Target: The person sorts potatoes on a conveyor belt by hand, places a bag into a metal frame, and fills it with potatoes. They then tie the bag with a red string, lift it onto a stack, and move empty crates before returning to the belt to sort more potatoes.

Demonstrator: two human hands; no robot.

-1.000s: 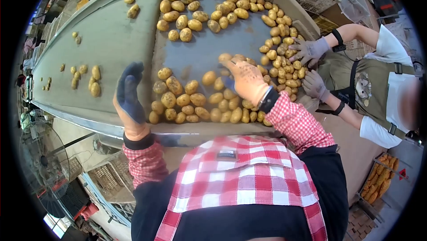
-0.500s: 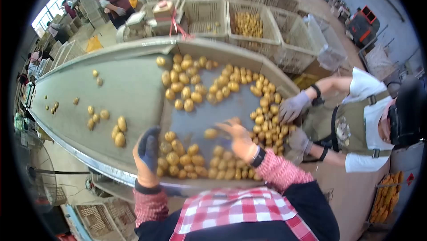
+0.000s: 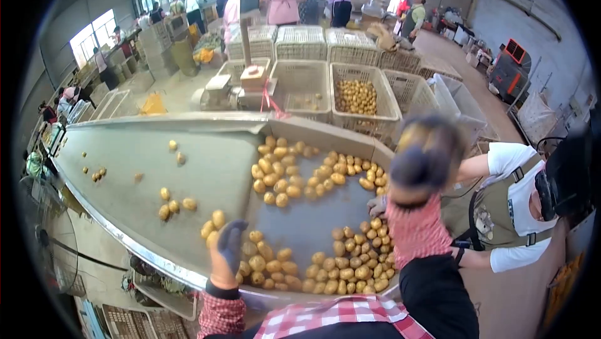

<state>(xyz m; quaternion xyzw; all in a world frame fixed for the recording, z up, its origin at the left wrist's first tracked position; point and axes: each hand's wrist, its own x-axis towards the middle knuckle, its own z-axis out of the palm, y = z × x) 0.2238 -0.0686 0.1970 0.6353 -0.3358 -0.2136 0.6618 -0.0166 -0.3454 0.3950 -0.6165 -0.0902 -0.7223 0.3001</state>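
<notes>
My left hand, in an orange and dark-blue glove, stands on edge with fingers extended beside a cluster of potatoes at the near side of the sorting table. A few more potatoes lie just left of it on the belt. My right hand is raised over the table's right end, heavily blurred. Yellow-brown shapes that look like potatoes show in its dark fingers, closed round them. More potatoes lie in a heap below, and others line the far side.
A co-worker in a white shirt stands at the right end, one gloved hand at the potatoes. Beyond the table wall are plastic crates, one holding potatoes. A post and a scale-like device stand behind. Other people are farther back.
My right hand has risen from the table to the right, with potato-like shapes in it. The view has tilted up. My left hand remains beside the near potatoes.
</notes>
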